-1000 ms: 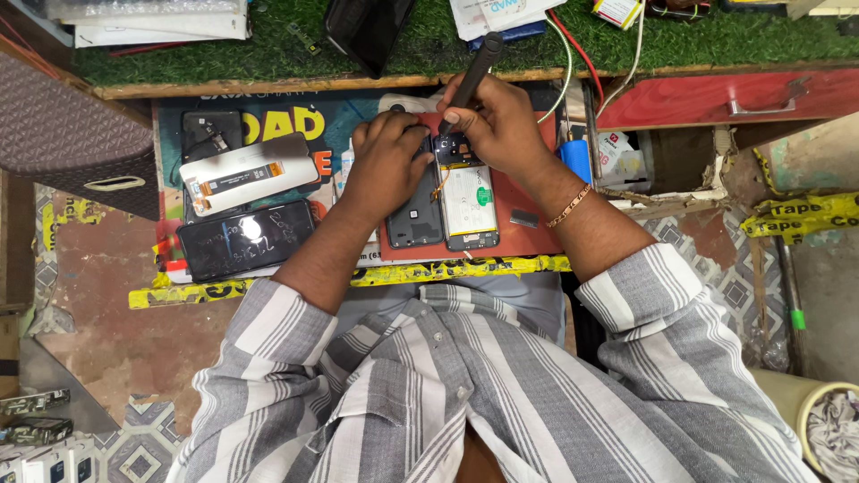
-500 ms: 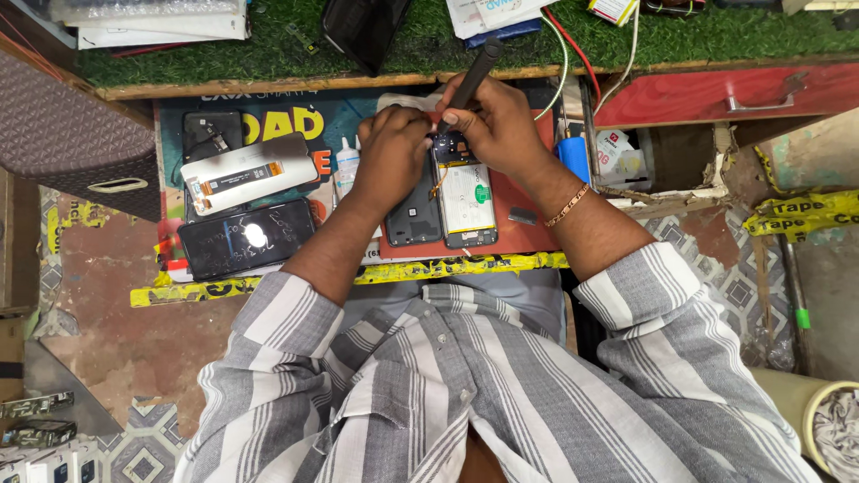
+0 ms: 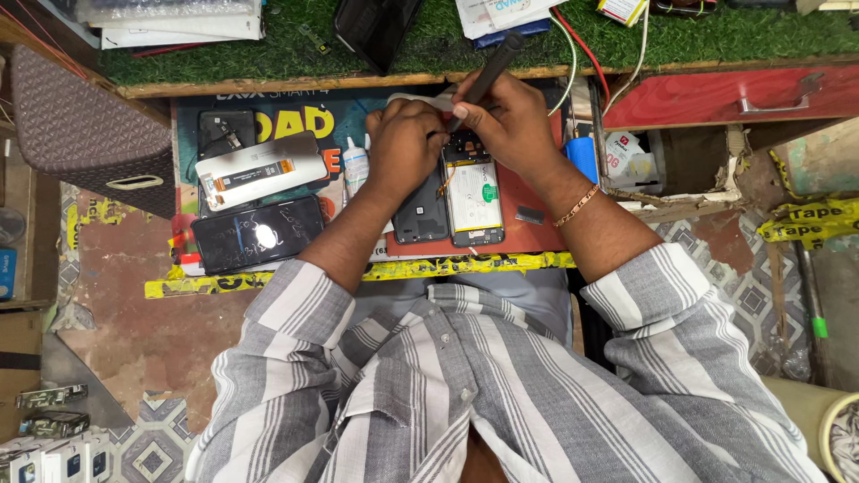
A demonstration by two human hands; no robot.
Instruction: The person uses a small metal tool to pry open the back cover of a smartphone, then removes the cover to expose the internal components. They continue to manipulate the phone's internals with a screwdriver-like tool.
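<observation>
Two hands meet at the opened phone's [image 3: 472, 192] far end: right hand [image 3: 512, 121] grips a black screwdriver [image 3: 488, 73], left hand [image 3: 403, 148] pinches the phone's edge.

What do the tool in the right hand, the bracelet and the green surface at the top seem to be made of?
Tool: probably matte black plastic or rubber, since it shows no shine. Bracelet: likely metal, gold-coloured and glinting, with links. Green surface: looks like artificial grass, with a fuzzy, tufted texture. The right hand grips the tool like a pen.
</observation>
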